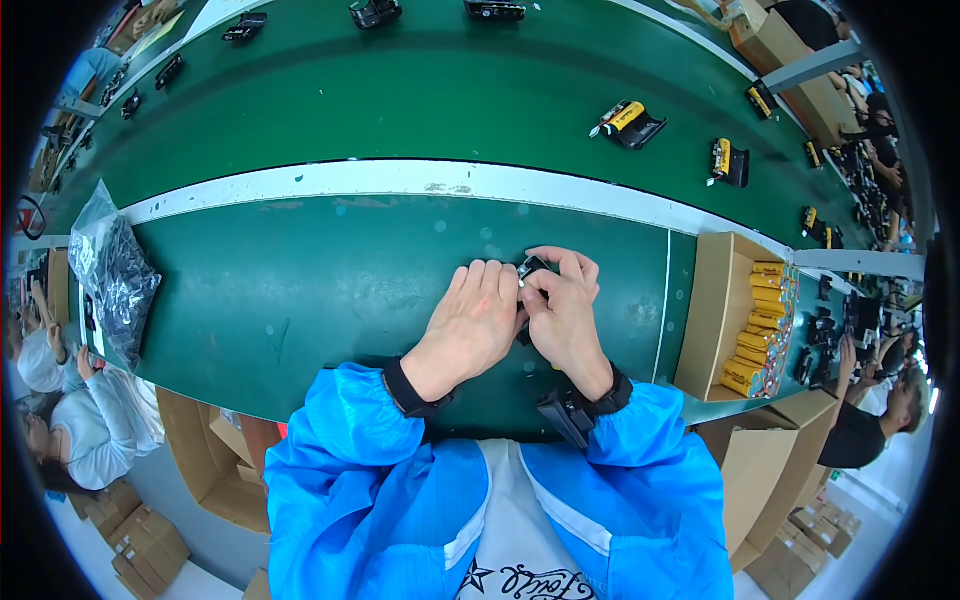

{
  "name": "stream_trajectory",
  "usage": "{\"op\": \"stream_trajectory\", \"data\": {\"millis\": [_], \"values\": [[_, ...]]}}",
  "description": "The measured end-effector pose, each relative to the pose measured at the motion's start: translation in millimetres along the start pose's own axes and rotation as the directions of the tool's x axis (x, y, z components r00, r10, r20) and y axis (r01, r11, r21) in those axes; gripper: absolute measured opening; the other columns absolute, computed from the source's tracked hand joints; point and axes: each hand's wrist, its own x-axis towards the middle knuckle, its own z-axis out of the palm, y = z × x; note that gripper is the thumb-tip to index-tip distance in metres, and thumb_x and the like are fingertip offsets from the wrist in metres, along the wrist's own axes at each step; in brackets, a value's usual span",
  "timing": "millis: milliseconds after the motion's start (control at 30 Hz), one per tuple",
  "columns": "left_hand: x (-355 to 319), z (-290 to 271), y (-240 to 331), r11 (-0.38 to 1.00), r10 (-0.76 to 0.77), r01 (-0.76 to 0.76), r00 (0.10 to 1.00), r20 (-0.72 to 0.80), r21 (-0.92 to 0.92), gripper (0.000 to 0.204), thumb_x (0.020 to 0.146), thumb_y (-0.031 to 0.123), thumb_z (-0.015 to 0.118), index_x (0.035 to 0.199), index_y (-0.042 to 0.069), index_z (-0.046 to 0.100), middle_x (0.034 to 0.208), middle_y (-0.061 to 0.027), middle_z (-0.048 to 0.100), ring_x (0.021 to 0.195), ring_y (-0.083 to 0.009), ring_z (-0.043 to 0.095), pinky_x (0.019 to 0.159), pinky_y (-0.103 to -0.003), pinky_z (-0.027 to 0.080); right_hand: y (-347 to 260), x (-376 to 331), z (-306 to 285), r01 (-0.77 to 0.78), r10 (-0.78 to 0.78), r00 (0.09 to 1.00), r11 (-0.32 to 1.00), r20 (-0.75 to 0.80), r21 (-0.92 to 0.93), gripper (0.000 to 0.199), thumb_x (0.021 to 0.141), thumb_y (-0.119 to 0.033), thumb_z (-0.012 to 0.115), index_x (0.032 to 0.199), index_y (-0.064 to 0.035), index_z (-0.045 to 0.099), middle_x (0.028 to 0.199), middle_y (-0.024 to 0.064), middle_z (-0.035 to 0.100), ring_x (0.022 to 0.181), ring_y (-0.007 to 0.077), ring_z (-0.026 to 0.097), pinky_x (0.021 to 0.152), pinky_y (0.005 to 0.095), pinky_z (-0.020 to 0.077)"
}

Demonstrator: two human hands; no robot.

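Observation:
A small black plastic part (pixel 533 266) with a bit of bright metal sits between my two hands, over the green bench. My left hand (pixel 468 322) is closed on its left side, back of the hand up, fingers bent over the part. With thumb and fingers pinched, my right hand (pixel 566 318) grips the same part from the right. Most of it is hidden under my fingers, so its exact kind does not show. A little black also shows beneath my hands.
A box (pixel 716 315) of yellow battery packs (pixel 762 330) stands right. At left lies a clear bag (pixel 115 275) of dark parts. Beyond a white rail (pixel 430 178), a green belt (pixel 400 110) carries black housings, some with yellow packs (pixel 630 122). Co-workers sit on both sides.

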Motion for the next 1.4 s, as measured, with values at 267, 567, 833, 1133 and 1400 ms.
{"op": "stream_trajectory", "data": {"millis": [267,567,833,1133,1400], "values": [[-1,-2,-1,1.0,0.016,-0.016,0.999,0.031,0.011,0.033,0.083,0.013,0.066,0.107,-0.003,0.05,0.096,-0.0154,0.052,0.09,-0.0292,0.051,0.079,-0.038,0.042,-10,11,-9,-0.118,0.115,0.989,0.993,0.096,0.028,0.009,0.078,0.0,0.063,0.07,-0.0037,0.066,0.123,0.0055,0.063,0.119,0.0324,0.042,0.104,0.0444,0.0318],[-3,-3,0,1.0,0.004,-0.005,0.999,0.043,0.015,0.034,0.083,0.013,0.066,0.108,-0.004,0.051,0.096,-0.015,0.053,0.089,-0.0286,0.051,0.078,-0.037,0.042,-10,4,-8,-0.101,0.096,0.993,0.993,0.071,0.061,0.008,0.076,0.002,0.064,0.07,-0.0029,0.066,0.121,0.0054,0.065,0.117,0.0322,0.045,0.102,0.0422,0.0358],[-2,-3,0,0.996,-0.042,0.046,0.998,0.052,-0.076,0.039,0.084,0.014,0.066,0.113,-0.007,0.05,0.098,-0.0173,0.054,0.091,-0.0308,0.053,0.079,-0.039,0.042,-4,2,-11,-0.029,0.029,1.0,0.995,0.002,0.094,0.004,0.08,-0.004,0.069,0.085,-0.0047,0.069,0.119,0.008,0.065,0.111,0.0287,0.05,0.097,0.0381,0.04],[1,-3,4,0.991,-0.117,0.119,0.993,0.031,-0.06,0.042,0.088,0.024,0.067,0.113,-0.007,0.051,0.098,-0.0169,0.055,0.089,-0.0308,0.053,0.078,-0.039,0.042,22,-42,-50,-0.565,0.409,0.793,0.771,0.451,0.293,0.03,0.077,0.0,0.074,0.106,-0.007,0.071,0.113,0.0088,0.062,0.099,0.0232,0.057,0.082,0.0323,0.0476],[3,-4,14,0.977,-0.21,0.211,0.976,0.049,-0.021,0.044,0.089,0.026,0.067,0.114,-0.008,0.052,0.098,-0.0175,0.057,0.09,-0.0309,0.054,0.079,-0.039,0.042,17,-24,-49,0.06,-0.141,0.975,0.91,-0.171,-0.41,0.037,0.073,0.0,0.076,0.11,-0.0057,0.071,0.122,0.0159,0.06,0.091,0.028,0.063,0.079,0.0358,0.0516]]}}
